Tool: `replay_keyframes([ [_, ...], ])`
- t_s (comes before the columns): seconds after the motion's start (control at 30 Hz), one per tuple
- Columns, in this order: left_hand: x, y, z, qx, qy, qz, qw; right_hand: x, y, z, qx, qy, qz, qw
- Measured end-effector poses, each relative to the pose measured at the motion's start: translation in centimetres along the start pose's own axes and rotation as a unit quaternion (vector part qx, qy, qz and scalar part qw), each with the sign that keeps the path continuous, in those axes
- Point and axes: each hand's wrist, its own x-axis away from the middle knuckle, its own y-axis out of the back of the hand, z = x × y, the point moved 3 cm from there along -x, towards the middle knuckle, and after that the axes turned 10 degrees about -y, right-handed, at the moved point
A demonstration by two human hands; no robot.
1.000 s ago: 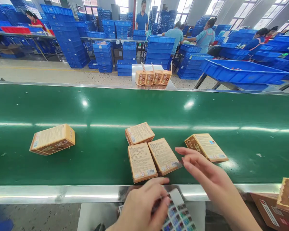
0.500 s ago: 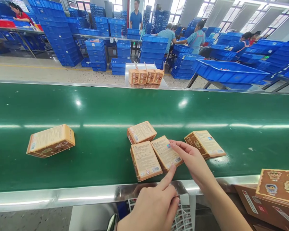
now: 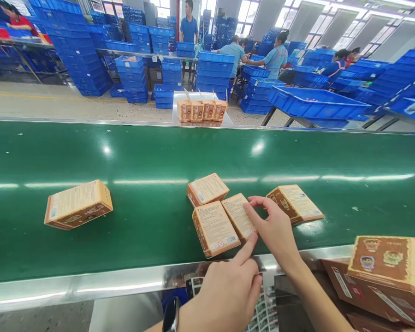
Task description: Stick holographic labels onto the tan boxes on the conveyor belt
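Box being touched: a small brown and tan paper box (image 3: 240,214) lies flat on the green belt (image 3: 141,152), near its middle, with its printed side up.
Right hand: the right hand (image 3: 278,230) reaches in from the right, its thumb on top of that box. The thumb and pointing finger make a ring, tips close together; I cannot tell if they pinch anything.
Left hand: the left hand (image 3: 224,290) has its pointing finger out straight, with the tip at the near edge of the same box. Its other fingers curl in, and I cannot tell if they hold anything.
Wrist: a dark watch (image 3: 171,313) sits on the left one.
Sticker sheet: a sheet with rows of little pictures (image 3: 266,304) shows below the left hand.
Boxes close by: one box (image 3: 216,228) is just left, and another (image 3: 207,189) is just beyond it.
Boxes farther off: one box (image 3: 76,205) lies well to the left, one (image 3: 306,203) to the right.
Far side: four boxes (image 3: 202,110) stand in a row, with blue crates (image 3: 210,74) behind.
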Motion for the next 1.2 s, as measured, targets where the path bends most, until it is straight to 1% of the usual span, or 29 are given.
replay_keyframes([
  [0.07, -0.3, -0.1, 0.0, 0.001, -0.008, -0.011, 1.000, -0.5, 0.3, -0.1, 0.035, 0.012, -0.049, 0.998],
  [0.13, -0.5, -0.3, -0.1, 0.005, -0.023, -0.033, 0.999, -1.1, 0.8, -0.1, 0.057, 0.026, -0.085, 0.994],
  [0.17, -0.4, -0.5, -0.1, 0.006, -0.039, -0.049, 0.998, -1.3, 1.2, 0.0, 0.063, 0.046, -0.094, 0.992],
  [0.2, -0.2, -0.7, -0.1, 0.007, -0.062, -0.067, 0.996, -1.4, 1.6, 0.2, 0.069, 0.078, -0.090, 0.990],
  [0.23, 0.1, -0.9, -0.2, 0.008, -0.093, -0.087, 0.992, -1.2, 1.9, 0.5, 0.079, 0.117, -0.067, 0.988],
  [0.3, 1.3, -1.1, -0.2, 0.019, -0.168, -0.114, 0.979, -0.2, 2.3, 1.0, 0.117, 0.197, 0.023, 0.973],
  [0.33, 2.0, -1.1, -0.1, 0.034, -0.197, -0.115, 0.973, 0.6, 2.4, 1.2, 0.143, 0.237, 0.071, 0.958],
  [0.37, 2.9, -0.9, 0.1, 0.053, -0.210, -0.113, 0.970, 1.6, 2.6, 1.2, 0.170, 0.275, 0.107, 0.940],
  [0.4, 3.8, -0.5, 0.4, 0.075, -0.205, -0.109, 0.970, 2.6, 2.7, 1.2, 0.197, 0.311, 0.124, 0.921],
  [0.43, 4.7, 0.2, 0.8, 0.097, -0.181, -0.104, 0.973, 3.6, 2.7, 1.2, 0.221, 0.343, 0.123, 0.905],
  [0.5, 6.5, 1.9, 1.8, 0.138, -0.092, -0.102, 0.981, 5.1, 2.5, 1.1, 0.253, 0.386, 0.093, 0.882],
  [0.53, 7.3, 2.9, 2.3, 0.157, -0.045, -0.101, 0.981, 5.6, 2.2, 1.1, 0.259, 0.394, 0.076, 0.879],
  [0.6, 8.7, 4.7, 3.0, 0.193, 0.029, -0.098, 0.976, 6.5, 1.0, 1.3, 0.254, 0.396, 0.061, 0.880],
  [0.67, 9.6, 5.8, 3.5, 0.220, 0.072, -0.093, 0.968, 7.1, -0.8, 2.0, 0.235, 0.395, 0.053, 0.887],
  [0.77, 10.2, 6.2, 3.8, 0.237, 0.103, -0.085, 0.962, 7.7, -3.5, 3.7, 0.198, 0.393, 0.051, 0.896],
  [0.83, 10.4, 6.1, 3.9, 0.234, 0.113, -0.087, 0.962, 7.5, -4.4, 4.8, 0.175, 0.376, 0.071, 0.907],
  [0.87, 10.5, 6.0, 3.9, 0.230, 0.117, -0.090, 0.962, 7.0, -4.5, 5.2, 0.175, 0.357, 0.074, 0.914],
  [0.9, 10.6, 6.0, 4.0, 0.227, 0.122, -0.092, 0.962, 6.2, -4.4, 5.5, 0.191, 0.329, 0.062, 0.923],
  [0.97, 10.8, 5.8, 4.3, 0.226, 0.128, -0.087, 0.962, 3.7, -3.6, 5.7, 0.273, 0.243, -0.002, 0.931],
  [1.0, 10.9, 5.7, 4.5, 0.229, 0.131, -0.082, 0.961, 2.2, -3.1, 5.6, 0.328, 0.193, -0.033, 0.924],
  [1.03, 11.0, 5.6, 4.6, 0.233, 0.131, -0.076, 0.961, 0.6, -2.6, 5.5, 0.379, 0.145, -0.048, 0.913],
  [1.07, 11.1, 5.5, 4.8, 0.237, 0.130, -0.069, 0.960, -1.1, -2.2, 5.3, 0.416, 0.107, -0.039, 0.902],
  [1.1, 11.1, 5.4, 4.9, 0.239, 0.128, -0.065, 0.960, -2.6, -1.9, 5.1, 0.436, 0.082, -0.009, 0.896],
  [1.13, 11.1, 5.4, 4.9, 0.242, 0.125, -0.061, 0.960, -4.0, -1.6, 4.8, 0.438, 0.074, 0.042, 0.895],
  [1.2, 11.1, 5.3, 5.0, 0.250, 0.124, -0.055, 0.959, -6.0, -1.1, 4.3, 0.396, 0.097, 0.180, 0.895],
])
